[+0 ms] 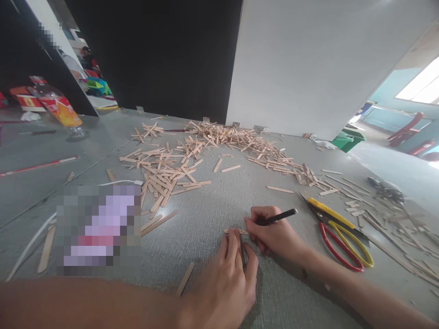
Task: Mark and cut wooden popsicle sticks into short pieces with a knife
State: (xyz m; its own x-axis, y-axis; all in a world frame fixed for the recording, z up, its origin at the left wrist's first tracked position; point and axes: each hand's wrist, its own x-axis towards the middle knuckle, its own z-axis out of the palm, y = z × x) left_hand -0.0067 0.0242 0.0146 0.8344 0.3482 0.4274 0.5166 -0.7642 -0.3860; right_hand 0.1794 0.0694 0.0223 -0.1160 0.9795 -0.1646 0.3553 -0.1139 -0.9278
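Observation:
A wooden craft stick (243, 231) lies flat on the grey table in front of me, with dark marks near its right end. The fingertips of my left hand (231, 269) press down on it, held close together, and cover part of its length. A black pen (281, 216) is pinched in my right hand (272, 230), its back end pointing up to the right. The pen's tip is hidden behind the fingers, over the stick's right end.
A large heap of craft sticks (226, 135) spreads in an arc toward the back panels. Red-and-yellow-handled scissors (338, 235) and a yellow cutter (331, 212) lie at right, near cut strips. At left are a blurred-out object (103, 228), a white cable (30, 246) and a drink bottle (60, 105).

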